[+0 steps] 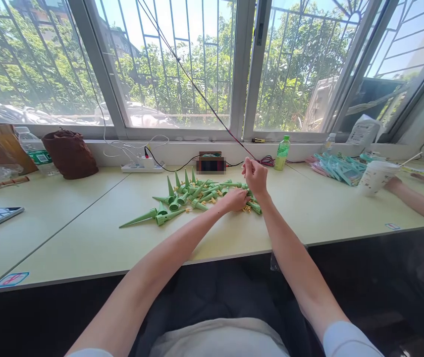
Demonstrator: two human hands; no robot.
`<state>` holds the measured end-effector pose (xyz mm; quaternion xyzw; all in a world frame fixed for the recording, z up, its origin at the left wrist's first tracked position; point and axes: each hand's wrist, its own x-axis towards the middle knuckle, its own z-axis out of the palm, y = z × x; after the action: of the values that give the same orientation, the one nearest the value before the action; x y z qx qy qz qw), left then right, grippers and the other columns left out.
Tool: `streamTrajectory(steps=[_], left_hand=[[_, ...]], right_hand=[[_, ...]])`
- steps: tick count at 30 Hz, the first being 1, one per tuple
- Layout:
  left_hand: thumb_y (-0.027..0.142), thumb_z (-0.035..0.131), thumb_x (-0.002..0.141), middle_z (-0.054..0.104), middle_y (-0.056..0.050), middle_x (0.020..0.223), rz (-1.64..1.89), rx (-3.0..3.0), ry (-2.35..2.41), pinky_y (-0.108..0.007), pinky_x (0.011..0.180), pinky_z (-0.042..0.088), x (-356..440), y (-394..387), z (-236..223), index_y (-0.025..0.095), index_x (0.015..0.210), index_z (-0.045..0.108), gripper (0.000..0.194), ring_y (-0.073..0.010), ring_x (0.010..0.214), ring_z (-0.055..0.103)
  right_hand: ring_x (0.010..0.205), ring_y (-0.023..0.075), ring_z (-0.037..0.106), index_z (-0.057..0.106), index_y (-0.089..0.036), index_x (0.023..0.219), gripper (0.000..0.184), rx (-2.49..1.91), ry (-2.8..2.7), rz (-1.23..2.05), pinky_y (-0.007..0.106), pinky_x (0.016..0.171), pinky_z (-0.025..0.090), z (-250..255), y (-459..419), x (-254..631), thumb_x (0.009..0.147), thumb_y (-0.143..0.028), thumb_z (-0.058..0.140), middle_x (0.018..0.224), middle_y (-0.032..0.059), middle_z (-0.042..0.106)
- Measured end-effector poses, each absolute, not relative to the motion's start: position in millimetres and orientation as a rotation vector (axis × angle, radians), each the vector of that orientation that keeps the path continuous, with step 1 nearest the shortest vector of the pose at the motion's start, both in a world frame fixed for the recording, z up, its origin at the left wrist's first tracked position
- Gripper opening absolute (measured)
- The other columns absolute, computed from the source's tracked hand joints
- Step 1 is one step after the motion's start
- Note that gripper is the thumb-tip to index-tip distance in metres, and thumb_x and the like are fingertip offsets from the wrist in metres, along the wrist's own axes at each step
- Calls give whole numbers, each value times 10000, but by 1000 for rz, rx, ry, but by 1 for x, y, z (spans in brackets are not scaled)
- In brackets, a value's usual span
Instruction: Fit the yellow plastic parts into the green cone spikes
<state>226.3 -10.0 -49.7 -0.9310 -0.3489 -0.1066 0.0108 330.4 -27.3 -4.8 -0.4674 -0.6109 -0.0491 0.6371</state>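
A loose heap of green plastic spikes [184, 198], hollow and flared at one end, covers the middle of the table. Small yellow plastic pieces [213, 200] lie among them. My left hand [237, 199] reaches into the right side of this heap. Its fingers are bent together and their tips are partly hidden among spikes and yellow pieces. Just above and to the right, my right hand [255, 176] is raised off the table, closed with the fingers curled in. Whatever it holds, if anything, is hidden.
Behind the heap stand a small box-like device [211, 165] with wires and a power strip [142, 167]. A green bottle [282, 153] is to their right. A brown bag [70, 153] sits left. Another person's arm [416, 198] rests near a white cup [377, 178] and teal packets [340, 168].
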Motion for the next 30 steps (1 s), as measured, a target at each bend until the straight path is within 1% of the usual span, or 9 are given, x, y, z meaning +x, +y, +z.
streamTrajectory(steps=[2, 4, 11, 15, 20, 24, 27, 30], left_hand=[[339, 350, 973, 688, -141, 998, -370, -2903, -1065, -355, 829, 486, 225, -10, -54, 132, 1022, 626, 348, -254, 956, 644], [329, 323, 981, 685, -140, 1001, -407, -2899, -1046, -361, 836, 487, 223, -13, -57, 130, 1021, 627, 365, -249, 950, 645], [328, 285, 995, 687, -131, 1000, -446, -2935, -953, -359, 830, 490, 206, -30, -49, 140, 908, 651, 421, -236, 918, 646], [373, 281, 994, 686, -132, 935, -373, -2931, -970, -356, 793, 494, 197, -37, -45, 142, 851, 644, 453, -244, 889, 649], [403, 344, 974, 675, -142, 978, -440, -2900, -1007, -351, 782, 484, 210, -33, -43, 137, 955, 609, 376, -265, 923, 651], [449, 331, 975, 674, -159, 1044, -462, -2892, -1138, -365, 792, 472, 230, -23, -49, 127, 1139, 543, 419, -295, 998, 639], [452, 322, 976, 666, -175, 1060, -455, -2902, -1186, -371, 779, 468, 235, -19, -55, 122, 1126, 543, 425, -307, 997, 636], [422, 315, 982, 667, -157, 1003, -491, -2915, -1135, -370, 788, 465, 228, -21, -59, 130, 1025, 579, 395, -284, 949, 636]], right_hand=[[498, 135, 574, 581, -193, 704, 556, -1071, -1395, -110, 249, 589, 427, -5, -27, 330, 966, -593, 296, 560, 25, 621], [500, 135, 575, 580, -193, 702, 552, -1069, -1388, -114, 248, 592, 427, -5, -28, 330, 966, -590, 303, 561, 23, 621], [500, 136, 578, 581, -188, 706, 536, -1094, -1246, -201, 252, 605, 426, -1, -30, 336, 972, -566, 307, 553, 21, 620], [514, 143, 593, 577, -188, 707, 521, -1085, -1173, -202, 260, 614, 439, 0, -30, 341, 973, -550, 313, 558, 23, 622], [513, 146, 591, 576, -188, 707, 524, -1107, -1168, -187, 268, 618, 447, -2, -28, 343, 971, -554, 311, 576, 31, 632], [511, 149, 585, 576, -191, 700, 520, -1108, -1188, -183, 266, 611, 441, -2, -28, 341, 969, -553, 317, 553, 27, 619], [500, 147, 576, 572, -192, 687, 522, -1117, -1204, -187, 264, 603, 433, -2, -29, 340, 967, -555, 322, 539, 25, 610], [503, 146, 574, 568, -192, 679, 528, -1127, -1226, -182, 262, 603, 428, -2, -29, 338, 965, -562, 323, 540, 26, 612]])
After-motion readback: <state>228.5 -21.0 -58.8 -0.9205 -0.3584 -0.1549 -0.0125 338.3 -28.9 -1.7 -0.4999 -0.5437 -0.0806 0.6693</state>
